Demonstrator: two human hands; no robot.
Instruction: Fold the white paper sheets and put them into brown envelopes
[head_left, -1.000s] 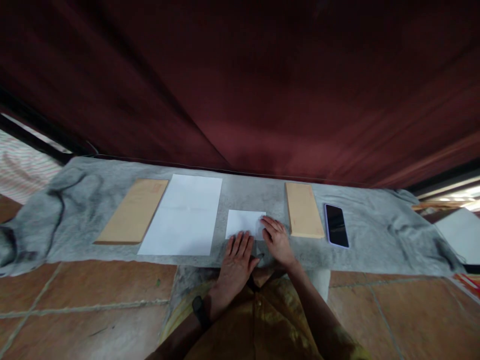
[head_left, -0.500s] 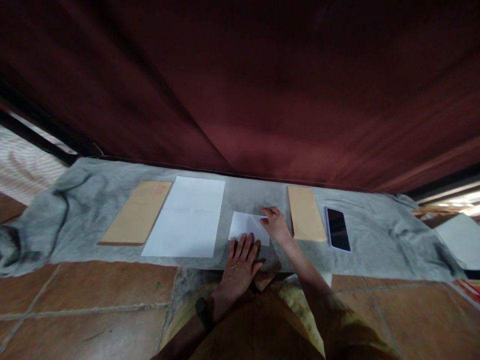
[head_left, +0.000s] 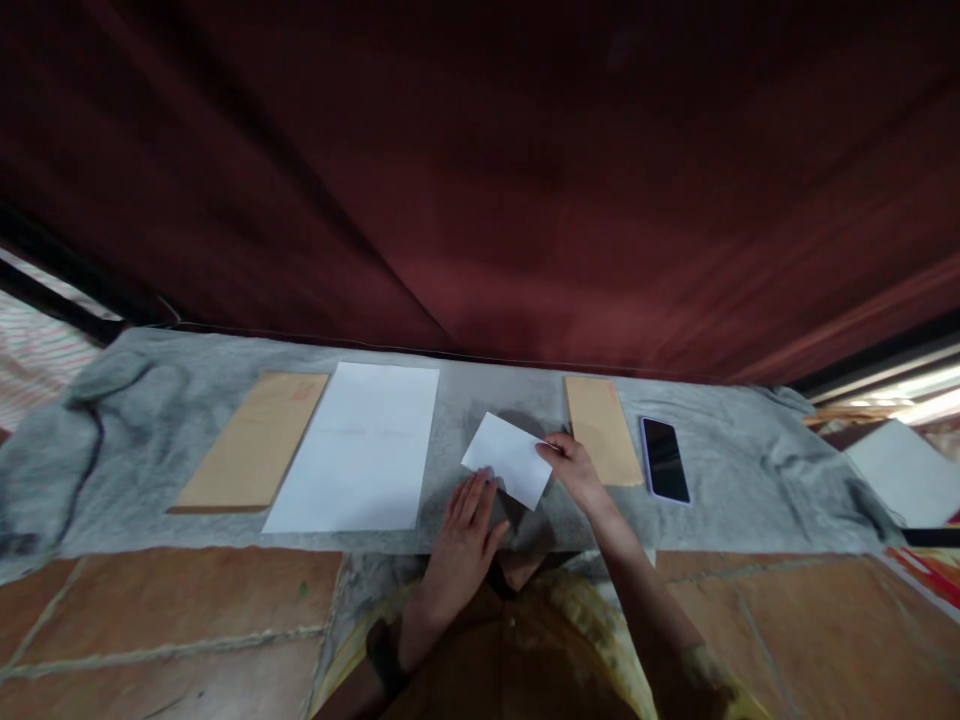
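A small white sheet of paper (head_left: 510, 460) lies turned at a slant in front of me, its right side lifted a little. My right hand (head_left: 574, 468) pinches that right edge between thumb and fingers. At the paper's lower left, my left hand (head_left: 466, 525) has its fingers stretched out, the tips at or just against the near edge. Whether the paper is folded, I cannot tell. To the left lies a large white sheet (head_left: 356, 450) with a faint crease across it. Right of the small paper is a brown envelope (head_left: 604, 430), partly behind my right hand.
Another brown envelope or stack of them (head_left: 251, 445) lies at the far left. A phone (head_left: 665, 460) with a dark screen rests on the right. Everything sits on a grey cloth (head_left: 750, 470). A dark red curtain (head_left: 480, 200) hangs behind, and tiled floor (head_left: 187, 620) shows below.
The small paper has turned clockwise, its right side raised by my right hand, which now pinches it. My left hand has slid back off the paper toward its near edge.
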